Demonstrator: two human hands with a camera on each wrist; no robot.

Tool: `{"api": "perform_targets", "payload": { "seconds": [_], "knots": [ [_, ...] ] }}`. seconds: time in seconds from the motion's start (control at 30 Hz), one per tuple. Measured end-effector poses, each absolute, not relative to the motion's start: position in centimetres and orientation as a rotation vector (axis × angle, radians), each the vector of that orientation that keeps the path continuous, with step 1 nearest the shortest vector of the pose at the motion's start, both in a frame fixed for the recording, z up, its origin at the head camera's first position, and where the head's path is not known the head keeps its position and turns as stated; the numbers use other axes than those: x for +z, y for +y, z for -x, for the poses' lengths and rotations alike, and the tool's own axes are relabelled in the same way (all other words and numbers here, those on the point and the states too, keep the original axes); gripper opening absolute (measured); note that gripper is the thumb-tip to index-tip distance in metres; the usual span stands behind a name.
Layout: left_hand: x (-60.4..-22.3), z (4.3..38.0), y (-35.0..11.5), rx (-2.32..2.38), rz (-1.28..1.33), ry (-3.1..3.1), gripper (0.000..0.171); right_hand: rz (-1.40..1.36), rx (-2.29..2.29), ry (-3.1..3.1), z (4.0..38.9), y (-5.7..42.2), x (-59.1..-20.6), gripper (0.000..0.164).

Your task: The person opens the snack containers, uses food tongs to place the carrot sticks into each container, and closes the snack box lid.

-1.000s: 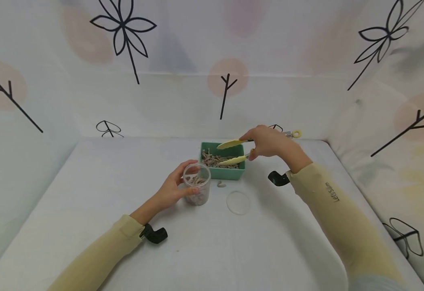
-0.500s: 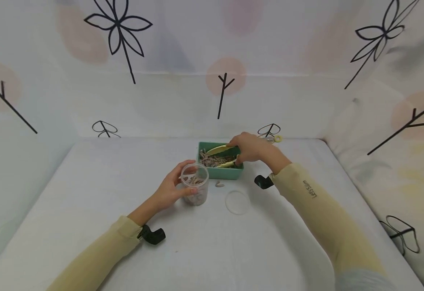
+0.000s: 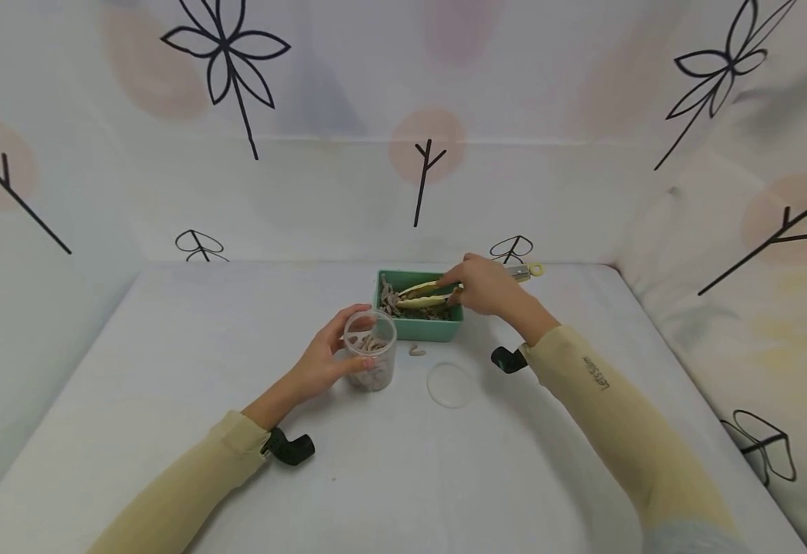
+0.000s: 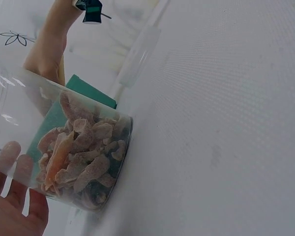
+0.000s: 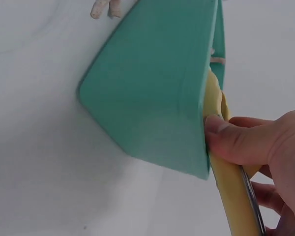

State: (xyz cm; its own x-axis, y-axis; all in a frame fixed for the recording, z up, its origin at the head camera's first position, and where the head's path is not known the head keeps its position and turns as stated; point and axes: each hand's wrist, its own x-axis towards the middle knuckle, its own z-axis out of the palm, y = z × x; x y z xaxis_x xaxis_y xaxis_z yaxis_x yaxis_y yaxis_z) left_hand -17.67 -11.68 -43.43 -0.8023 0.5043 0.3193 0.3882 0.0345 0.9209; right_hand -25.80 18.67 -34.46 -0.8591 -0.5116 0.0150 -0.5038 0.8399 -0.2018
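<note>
My left hand (image 3: pixel 323 355) grips a clear plastic jar (image 3: pixel 372 369) that stands open-topped on the white table. Brownish-grey dried pieces (image 4: pixel 83 157), one of them orange, fill its lower part in the left wrist view. My right hand (image 3: pixel 489 288) holds yellow-tipped tongs (image 3: pixel 422 302) between thumb and fingers. The tong tips reach down into a green rectangular box (image 3: pixel 431 331), among more of the same dried pieces (image 3: pixel 389 296). In the right wrist view the thumb presses the yellow arm of the tongs (image 5: pixel 231 191) right at the box rim.
A round clear lid (image 3: pixel 450 385) lies flat on the table, right of the jar. One loose piece (image 3: pixel 417 350) rests in front of the green box. Patterned white cloth (image 3: pixel 334 192) rises behind the table and along its sides.
My right hand has moved left and down, taking the tongs into the green box. Their tips have drawn closer together. The left hand and jar stay put.
</note>
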Motion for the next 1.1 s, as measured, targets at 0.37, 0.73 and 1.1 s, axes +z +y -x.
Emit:
{"api": "perform_targets", "payload": {
  "seconds": [0.37, 0.73, 1.1],
  "knots": [
    [-43.5, 17.6, -11.7, 1.899, -0.947, 2.183, 0.079, 0.79, -0.414, 3.026, 24.8, 21.0, -32.4, 0.038],
    [-43.5, 17.6, -11.7, 1.901, -0.948, 2.185, 0.077, 0.766, -0.38, 3.0, 23.9, 21.6, -32.4, 0.038],
    [-43.5, 17.7, -11.7, 1.903, -0.96, 2.185, 0.077, 0.798, -0.402, 3.035, 23.5, 22.1, -30.7, 0.037]
  ]
}}
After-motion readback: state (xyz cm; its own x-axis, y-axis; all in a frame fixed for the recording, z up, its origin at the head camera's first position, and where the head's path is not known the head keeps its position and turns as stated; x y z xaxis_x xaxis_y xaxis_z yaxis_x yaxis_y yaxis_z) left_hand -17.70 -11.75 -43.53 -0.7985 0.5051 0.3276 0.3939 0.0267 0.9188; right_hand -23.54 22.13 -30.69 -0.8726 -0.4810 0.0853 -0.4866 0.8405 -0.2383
